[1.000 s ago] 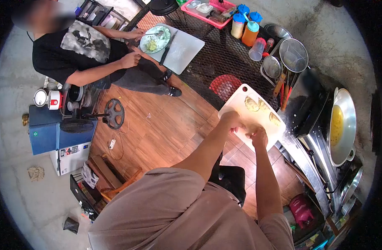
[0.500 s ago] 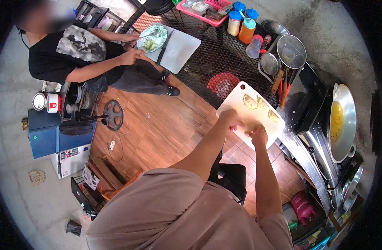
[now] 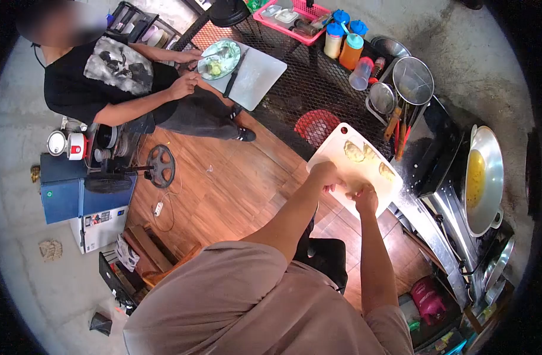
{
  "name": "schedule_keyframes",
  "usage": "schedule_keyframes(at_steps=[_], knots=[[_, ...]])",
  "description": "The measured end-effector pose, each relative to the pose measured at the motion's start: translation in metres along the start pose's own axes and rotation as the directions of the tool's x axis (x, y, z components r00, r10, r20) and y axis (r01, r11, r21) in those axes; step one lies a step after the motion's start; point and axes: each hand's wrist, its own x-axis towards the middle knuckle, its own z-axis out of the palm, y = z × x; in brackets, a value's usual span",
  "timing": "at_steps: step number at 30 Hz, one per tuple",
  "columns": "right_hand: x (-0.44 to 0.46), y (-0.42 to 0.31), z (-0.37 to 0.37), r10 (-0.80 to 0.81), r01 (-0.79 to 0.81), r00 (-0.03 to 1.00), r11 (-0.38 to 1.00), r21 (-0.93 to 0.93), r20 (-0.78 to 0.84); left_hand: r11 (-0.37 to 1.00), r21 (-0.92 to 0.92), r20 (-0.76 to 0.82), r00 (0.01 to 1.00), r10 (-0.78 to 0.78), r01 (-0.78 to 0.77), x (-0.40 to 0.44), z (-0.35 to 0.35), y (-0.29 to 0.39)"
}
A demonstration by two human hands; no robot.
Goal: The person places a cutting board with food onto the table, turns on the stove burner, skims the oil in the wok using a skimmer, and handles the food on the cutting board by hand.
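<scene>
A white cutting board (image 3: 336, 142) with a hanging hole lies before me, and several half-moon pieces of filled dough (image 3: 354, 151) rest on its far part. My left hand (image 3: 326, 176) is over the board's left edge, its fingers curled and pinched together. Opposite it, my right hand (image 3: 365, 199) is closed too, thumb and fingers pressed together near the board's front edge. Between the two hands is a pale piece of dough (image 3: 355, 182), hard to make out against the board; both hands' fingertips seem to be on it.
At right, a large wok (image 3: 494, 177) with yellow oil sits on the stove. Strainers (image 3: 413, 81) and utensils stand beyond the board, near sauce bottles (image 3: 351, 50). On the left, another person (image 3: 114, 77) works at a bowl (image 3: 219, 59) beside a knife (image 3: 234, 74).
My hands stay at the same spot on the board, with only small finger shifts. The other person's near hand has drawn back slightly from the bowl. The view has tilted slightly.
</scene>
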Motion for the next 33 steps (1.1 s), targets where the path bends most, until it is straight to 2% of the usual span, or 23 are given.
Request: schedule_keyframes(at_steps=[3, 6, 10, 13, 19, 21, 25, 33], knots=[[0.002, 0.005, 0.008, -0.008, 0.007, 1.000, 1.000, -0.022, -0.026, 0.999, -0.048, 0.040, 0.999, -0.006, 0.007, 0.004, 0.001, -0.003], [-0.001, 0.007, 0.004, -0.059, 0.060, 0.998, 0.998, 0.008, -0.033, 1.000, -0.006, 0.038, 0.999, 0.000, 0.000, 0.009, 0.003, -0.006], [-0.002, 0.000, 0.000, -0.025, 0.025, 1.000, 0.999, -0.039, -0.007, 1.000, 0.006, 0.011, 1.000, 0.022, -0.022, 0.011, 0.006, -0.010], [-0.005, 0.000, -0.001, -0.016, 0.016, 1.000, 1.000, 0.017, 0.014, 0.999, -0.013, 0.020, 0.999, 0.034, -0.034, 0.013, 0.007, -0.011], [-0.004, 0.004, 0.003, -0.076, 0.078, 0.996, 0.997, 0.026, -0.055, 1.000, -0.009, 0.022, 1.000, 0.016, -0.016, 0.005, 0.003, -0.003], [-0.005, 0.001, 0.000, -0.047, 0.050, 0.998, 0.994, 0.097, -0.032, 1.000, -0.010, 0.025, 1.000, 0.016, -0.015, 0.002, 0.003, -0.003], [-0.002, 0.008, 0.006, -0.067, 0.072, 0.996, 0.995, 0.068, -0.064, 1.000, -0.007, 0.014, 1.000, 0.014, -0.014, -0.002, -0.001, 0.002], [-0.003, 0.002, -0.001, -0.040, 0.040, 0.999, 0.999, 0.031, -0.029, 1.000, 0.012, 0.025, 1.000, 0.001, -0.001, 0.003, 0.001, -0.001]])
